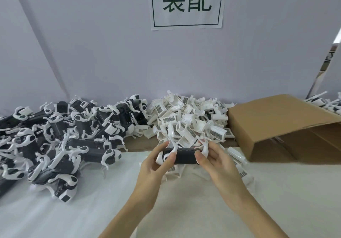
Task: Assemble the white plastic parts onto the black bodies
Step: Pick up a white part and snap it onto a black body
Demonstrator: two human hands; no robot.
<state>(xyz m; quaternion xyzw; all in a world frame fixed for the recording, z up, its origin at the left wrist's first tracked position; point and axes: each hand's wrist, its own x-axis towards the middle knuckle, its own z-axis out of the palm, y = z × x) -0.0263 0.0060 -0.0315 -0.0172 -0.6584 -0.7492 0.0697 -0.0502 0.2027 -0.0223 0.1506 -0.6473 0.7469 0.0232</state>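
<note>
I hold one black body point(184, 156) sideways just above the table, in front of the heap of white plastic parts point(188, 119). My left hand point(155, 165) grips its left end, where a white piece is fitted. At its right end my right hand point(214, 161) pinches the body together with a thin white part point(203, 146). A big pile of black bodies with white pieces on them point(60, 136) lies at the left of the table.
An open cardboard box point(276, 125) lies on its side at the right, with more black-and-white pieces point(326, 103) behind it. A white cloth point(184, 210) covers the near table. A grey wall with a paper sign point(187, 3) closes the back.
</note>
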